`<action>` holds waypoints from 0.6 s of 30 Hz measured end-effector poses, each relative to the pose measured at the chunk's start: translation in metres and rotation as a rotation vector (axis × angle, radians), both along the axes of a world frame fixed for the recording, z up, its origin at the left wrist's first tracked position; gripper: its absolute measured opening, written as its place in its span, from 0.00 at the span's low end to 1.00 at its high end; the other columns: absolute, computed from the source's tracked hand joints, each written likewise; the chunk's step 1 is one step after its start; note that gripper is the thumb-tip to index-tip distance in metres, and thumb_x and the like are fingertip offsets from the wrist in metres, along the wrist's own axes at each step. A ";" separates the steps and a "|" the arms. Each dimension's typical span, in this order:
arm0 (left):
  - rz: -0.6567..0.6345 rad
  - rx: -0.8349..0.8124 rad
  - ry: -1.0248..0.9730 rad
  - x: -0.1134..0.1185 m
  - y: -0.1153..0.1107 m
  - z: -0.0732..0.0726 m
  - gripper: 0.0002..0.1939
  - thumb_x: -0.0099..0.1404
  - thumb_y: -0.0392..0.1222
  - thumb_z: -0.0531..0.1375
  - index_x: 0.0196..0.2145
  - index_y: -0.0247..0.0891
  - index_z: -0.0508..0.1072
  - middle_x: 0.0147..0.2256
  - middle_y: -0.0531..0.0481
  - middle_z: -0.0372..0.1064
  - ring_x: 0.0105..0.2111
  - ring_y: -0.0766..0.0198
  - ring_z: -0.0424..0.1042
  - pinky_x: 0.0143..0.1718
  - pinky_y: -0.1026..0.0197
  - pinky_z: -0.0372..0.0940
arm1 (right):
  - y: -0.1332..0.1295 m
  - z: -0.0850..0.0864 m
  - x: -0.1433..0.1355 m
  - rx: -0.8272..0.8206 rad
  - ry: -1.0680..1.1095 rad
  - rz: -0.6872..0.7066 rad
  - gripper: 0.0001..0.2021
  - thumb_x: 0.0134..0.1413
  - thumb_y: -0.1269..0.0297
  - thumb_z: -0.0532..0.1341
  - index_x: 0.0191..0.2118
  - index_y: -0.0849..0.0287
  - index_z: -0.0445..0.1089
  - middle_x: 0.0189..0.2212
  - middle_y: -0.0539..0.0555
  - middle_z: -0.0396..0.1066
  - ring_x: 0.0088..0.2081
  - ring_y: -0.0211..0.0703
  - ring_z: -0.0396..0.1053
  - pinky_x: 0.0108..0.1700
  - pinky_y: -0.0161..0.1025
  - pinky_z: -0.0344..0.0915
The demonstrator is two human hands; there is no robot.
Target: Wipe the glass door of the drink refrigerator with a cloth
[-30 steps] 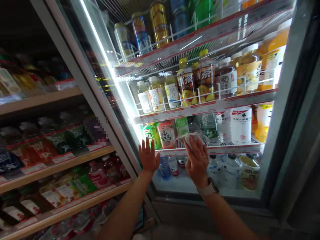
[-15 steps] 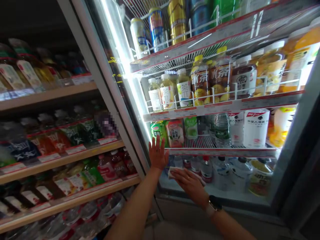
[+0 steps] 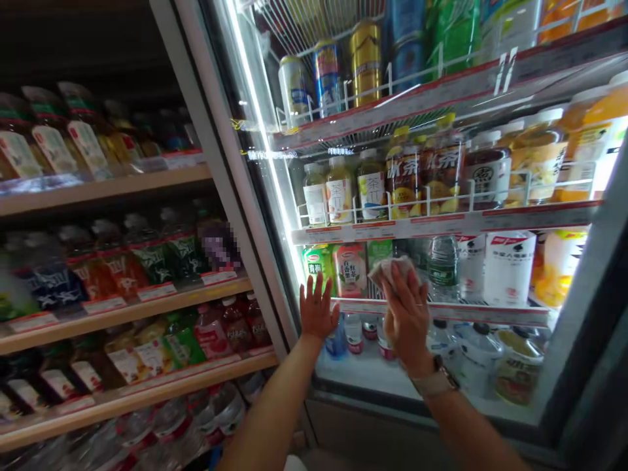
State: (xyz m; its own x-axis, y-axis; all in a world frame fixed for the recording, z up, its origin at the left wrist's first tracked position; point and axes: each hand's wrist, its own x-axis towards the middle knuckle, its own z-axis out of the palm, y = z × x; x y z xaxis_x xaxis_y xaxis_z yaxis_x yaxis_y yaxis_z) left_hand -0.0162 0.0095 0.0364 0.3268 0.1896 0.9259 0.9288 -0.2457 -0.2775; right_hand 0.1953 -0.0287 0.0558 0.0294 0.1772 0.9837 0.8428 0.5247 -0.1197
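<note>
Gripping a cloth (image 3: 388,267) against the cooler door (image 3: 583,301), the right hand (image 3: 407,320) pairs with the left hand (image 3: 318,315), splayed there seemingly for bracing.

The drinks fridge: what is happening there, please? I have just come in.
A person's right hand holds a pale cloth to the front of the lit drinks fridge, in front of a lower shelf. The left hand, empty, is raised and spread near the fridge's left edge. Bottles and cans stand inside.

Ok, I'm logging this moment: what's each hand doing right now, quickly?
Left hand: open, holding nothing.
Right hand: holding a pale cloth.
</note>
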 end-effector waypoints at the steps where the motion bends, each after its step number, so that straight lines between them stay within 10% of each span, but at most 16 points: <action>1: -0.002 -0.009 0.003 0.000 0.000 -0.001 0.36 0.69 0.49 0.51 0.70 0.39 0.44 0.69 0.40 0.45 0.70 0.51 0.42 0.67 0.45 0.43 | 0.002 0.005 -0.005 -0.002 -0.057 0.024 0.32 0.60 0.78 0.48 0.69 0.54 0.52 0.66 0.53 0.58 0.70 0.48 0.45 0.70 0.53 0.43; 7: -0.058 -0.026 0.004 -0.002 0.001 -0.001 0.41 0.66 0.59 0.50 0.69 0.36 0.47 0.68 0.39 0.48 0.70 0.49 0.42 0.67 0.45 0.42 | 0.009 0.001 -0.016 -0.006 -0.476 0.141 0.26 0.61 0.78 0.49 0.62 0.54 0.63 0.64 0.50 0.62 0.69 0.39 0.46 0.70 0.47 0.45; 18: -0.070 -0.056 -0.002 -0.001 0.000 -0.001 0.39 0.61 0.51 0.56 0.67 0.37 0.53 0.65 0.41 0.57 0.69 0.50 0.43 0.67 0.45 0.43 | -0.021 -0.106 0.039 -0.067 -0.907 0.205 0.20 0.63 0.75 0.51 0.56 0.54 0.70 0.61 0.47 0.66 0.62 0.36 0.60 0.62 0.39 0.58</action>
State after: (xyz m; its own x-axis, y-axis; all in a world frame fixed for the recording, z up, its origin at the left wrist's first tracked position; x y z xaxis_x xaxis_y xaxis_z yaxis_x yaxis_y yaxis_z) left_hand -0.0172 0.0094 0.0353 0.3390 0.2178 0.9152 0.9095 -0.3248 -0.2595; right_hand 0.2342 -0.0495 -0.0500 -0.7837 0.1510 0.6025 0.5202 0.6895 0.5039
